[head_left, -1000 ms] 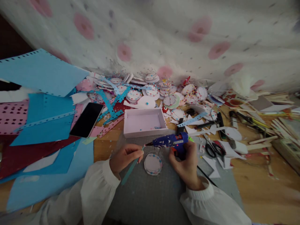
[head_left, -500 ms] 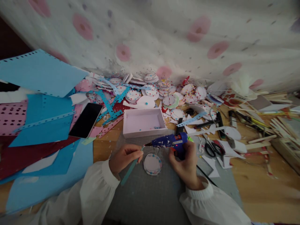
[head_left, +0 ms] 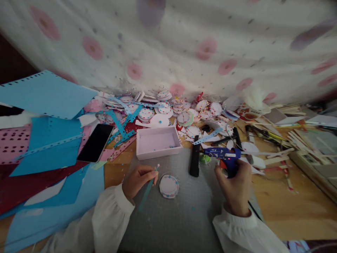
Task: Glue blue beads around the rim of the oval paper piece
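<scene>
Pinched in my left hand [head_left: 140, 179] is a thin teal strip [head_left: 145, 197], with a small pale pink piece at its upper tip. To the right of that hand, a round white paper disc [head_left: 169, 186] edged with red and blue dots lies flat on the grey mat [head_left: 184, 225]. My right hand [head_left: 235, 186] is wrapped around the handle of a blue hot glue gun [head_left: 223, 153], whose nozzle points left. Below the nozzle is a bright green item [head_left: 205, 159], beside a black bar-shaped tool [head_left: 195, 156].
A shallow white box [head_left: 158, 142] holding a few tiny bits stands behind the disc. Decorated discs [head_left: 164, 108] pile up along the curtain. Blue paper sheets [head_left: 56, 140] and a phone [head_left: 96, 143] lie left; wooden sticks [head_left: 302, 144] lie right.
My right hand has carried the glue gun to the right, away from my left hand. The left hand still pinches the strip, nearly in place. The view has shifted slightly.
</scene>
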`<state>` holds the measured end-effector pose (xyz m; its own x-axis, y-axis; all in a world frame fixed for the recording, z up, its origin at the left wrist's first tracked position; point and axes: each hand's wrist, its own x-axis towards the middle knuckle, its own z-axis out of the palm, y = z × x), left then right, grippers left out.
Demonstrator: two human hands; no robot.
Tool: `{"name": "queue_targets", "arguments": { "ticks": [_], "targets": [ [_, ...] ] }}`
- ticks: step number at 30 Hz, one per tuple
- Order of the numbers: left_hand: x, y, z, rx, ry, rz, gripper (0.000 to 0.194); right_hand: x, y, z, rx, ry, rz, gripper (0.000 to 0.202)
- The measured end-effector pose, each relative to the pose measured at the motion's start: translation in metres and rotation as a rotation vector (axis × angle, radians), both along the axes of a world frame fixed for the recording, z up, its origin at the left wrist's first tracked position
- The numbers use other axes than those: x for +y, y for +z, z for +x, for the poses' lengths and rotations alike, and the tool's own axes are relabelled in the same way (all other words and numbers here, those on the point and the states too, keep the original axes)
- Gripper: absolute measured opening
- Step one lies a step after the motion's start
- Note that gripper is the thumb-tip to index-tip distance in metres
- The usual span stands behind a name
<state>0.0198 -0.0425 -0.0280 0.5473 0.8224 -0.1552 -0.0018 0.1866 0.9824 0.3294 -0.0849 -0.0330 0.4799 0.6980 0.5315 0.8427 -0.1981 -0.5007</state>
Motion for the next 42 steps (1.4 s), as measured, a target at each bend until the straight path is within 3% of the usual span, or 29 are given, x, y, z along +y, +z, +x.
{"name": "queue_targets", "arguments": {
  "ticks": [6, 10, 13, 15, 18, 21, 23, 27, 30, 33, 36, 40, 42],
  "targets": [
    [-0.002, 0.002, 0.002, -0.014, 0.079, -0.019, 0.039, -0.014, -0.022, 0.03, -0.066, -0.032, -0.15, 0.053],
    [-0.008, 0.008, 0.008, -0.04, 0.262, -0.024, 0.037, -0.015, -0.009, 0.013, -0.2, 0.022, -0.014, 0.039],
    [-0.014, 0.021, 0.016, -0.068, 0.433, -0.045, 0.033, -0.016, 0.016, -0.019, -0.196, 0.278, 0.139, 0.028],
    [-0.018, 0.033, 0.024, -0.091, 0.546, -0.112, 0.029, -0.016, 0.032, -0.046, -0.153, 0.581, 0.202, 0.03],
    [-0.023, 0.05, 0.038, -0.109, 0.622, -0.21, 0.026, -0.011, 0.047, -0.08, -0.294, 0.888, 0.288, 0.029],
    [-0.026, 0.062, 0.052, -0.082, 0.603, -0.211, 0.024, -0.001, 0.051, -0.098, -0.381, 1.065, 0.365, 0.018],
    [-0.025, 0.064, 0.059, -0.067, 0.607, -0.205, 0.024, 0.005, 0.052, -0.101, -0.4, 1.107, 0.408, 0.02],
    [-0.019, 0.06, 0.068, 0.014, 0.555, -0.16, 0.025, 0.011, 0.044, -0.096, -0.384, 1.065, 0.453, 0.024],
    [-0.013, 0.058, 0.07, 0.141, 0.454, -0.053, 0.03, 0.012, 0.032, -0.091, -0.257, 0.994, 0.485, 0.02],
    [-0.015, 0.061, 0.064, 0.283, 0.36, 0.159, 0.033, 0.018, 0.023, -0.084, 0.029, 0.8, 0.502, 0.016],
    [-0.029, 0.056, 0.051, 0.514, 0.331, 0.479, 0.034, 0.024, 0.02, -0.077, 0.249, 0.594, 0.46, 0.013],
    [-0.049, 0.028, 0.035, 0.787, 0.203, 0.739, 0.092, 0.027, 0.02, -0.072, 0.35, 0.534, 0.385, 0.008],
    [-0.05, 0.014, 0.03, 0.857, 0.136, 0.78, 0.098, 0.026, 0.02, -0.074, 0.34, 0.553, 0.353, 0.008]
  ]
}}
